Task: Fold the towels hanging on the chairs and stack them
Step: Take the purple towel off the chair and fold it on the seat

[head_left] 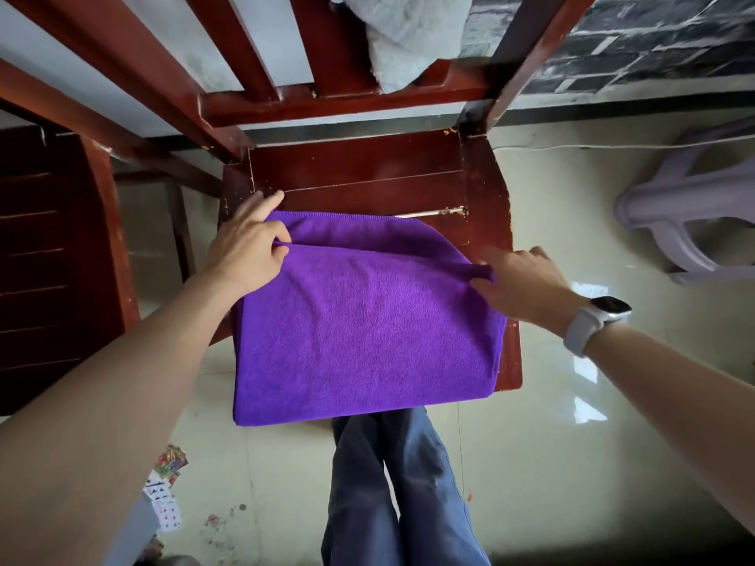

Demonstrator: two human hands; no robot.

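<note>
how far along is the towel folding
Done: the purple towel lies folded at least once on the chair seat. In hand: left hand and right hand pinch its upper layer. Left: the grey towel hangs on the chair back; no stack yet.

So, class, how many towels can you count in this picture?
2. A purple towel lies on the chair seat, both hands pinching it; a grey towel hangs over the chair back. Others may be out of view.

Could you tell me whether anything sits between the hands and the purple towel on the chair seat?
Nothing visible does: the left hand and right hand already pinch the purple towel at its upper layer's far corners.
</note>
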